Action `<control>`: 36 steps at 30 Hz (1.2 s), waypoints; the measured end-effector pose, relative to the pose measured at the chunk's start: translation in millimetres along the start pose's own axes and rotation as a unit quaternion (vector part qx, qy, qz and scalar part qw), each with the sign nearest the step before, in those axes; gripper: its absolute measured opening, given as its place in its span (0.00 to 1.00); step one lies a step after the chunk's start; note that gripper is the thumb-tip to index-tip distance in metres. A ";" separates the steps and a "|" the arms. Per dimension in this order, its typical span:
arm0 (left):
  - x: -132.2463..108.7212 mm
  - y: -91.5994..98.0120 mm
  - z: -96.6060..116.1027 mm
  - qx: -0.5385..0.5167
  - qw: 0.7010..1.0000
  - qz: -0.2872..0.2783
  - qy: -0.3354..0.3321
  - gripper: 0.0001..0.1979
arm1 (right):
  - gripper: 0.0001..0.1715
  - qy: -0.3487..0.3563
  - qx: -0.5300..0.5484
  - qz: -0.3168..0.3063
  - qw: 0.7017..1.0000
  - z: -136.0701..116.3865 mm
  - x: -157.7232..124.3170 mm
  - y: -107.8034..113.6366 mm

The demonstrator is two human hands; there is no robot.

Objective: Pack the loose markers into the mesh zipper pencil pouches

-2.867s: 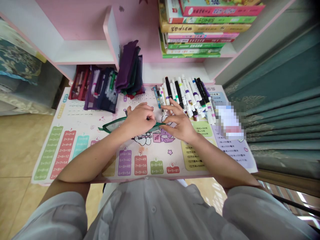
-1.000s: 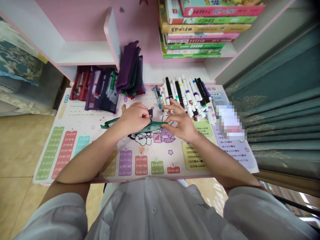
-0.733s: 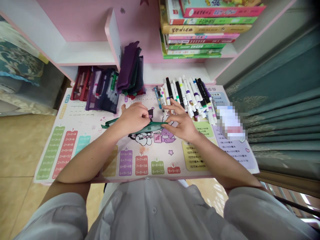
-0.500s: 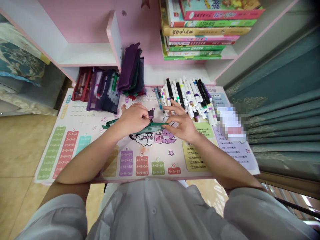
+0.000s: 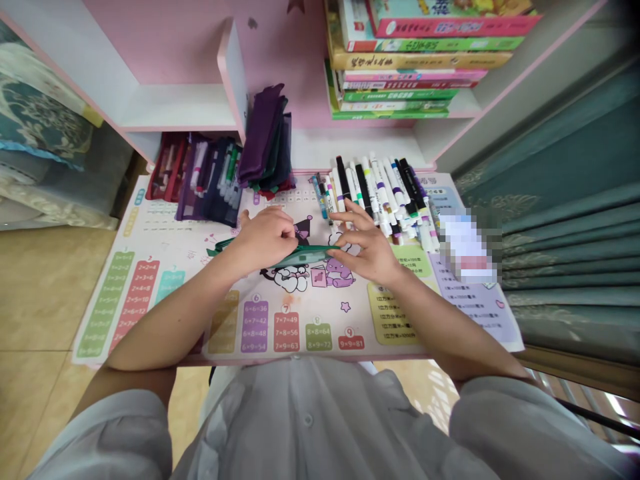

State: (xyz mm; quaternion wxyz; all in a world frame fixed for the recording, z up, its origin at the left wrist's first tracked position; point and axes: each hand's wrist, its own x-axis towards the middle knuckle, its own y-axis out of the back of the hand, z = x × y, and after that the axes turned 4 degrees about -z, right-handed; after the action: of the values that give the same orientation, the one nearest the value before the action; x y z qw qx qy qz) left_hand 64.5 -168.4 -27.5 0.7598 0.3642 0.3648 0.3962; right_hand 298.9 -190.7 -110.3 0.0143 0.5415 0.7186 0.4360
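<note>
A green mesh pouch [image 5: 311,255] lies across the middle of the printed desk mat [image 5: 295,307]. My left hand [image 5: 267,237] is closed on its upper edge, covering much of its left part. At the pouch's right end, my right hand [image 5: 365,247] pinches the corner between thumb and a finger, with the other fingers spread. Behind my right hand is a pile of markers [image 5: 380,190], mostly white and black. Filled mesh pouches [image 5: 207,177], red, purple and dark blue, lie at the back left. Beside them is a stack of flat pouches [image 5: 265,140], purple on top.
A pink and white shelf [image 5: 180,107] stands along the back of the desk, with stacked books [image 5: 400,63] on its right side. A blurred-out, phone-shaped item [image 5: 467,250] lies at the right, near teal curtains [image 5: 570,220].
The whole view has shifted slightly to the right in the picture. Both hands keep their grip on the green pouch, with no clear movement of their own.
</note>
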 end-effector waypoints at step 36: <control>-5.8 6.2 -16.6 0.015 1.000 0.006 0.005 0.09 | 0.09 -0.002 0.006 0.006 1.000 0.3 -1.0 -1.3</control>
State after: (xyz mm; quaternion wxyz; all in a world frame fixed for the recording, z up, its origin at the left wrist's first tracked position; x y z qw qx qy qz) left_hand 46.0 -166.4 -28.5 0.7502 0.3754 0.3721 0.3973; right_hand 298.5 -191.4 -111.7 0.0105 0.5467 0.7180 0.4307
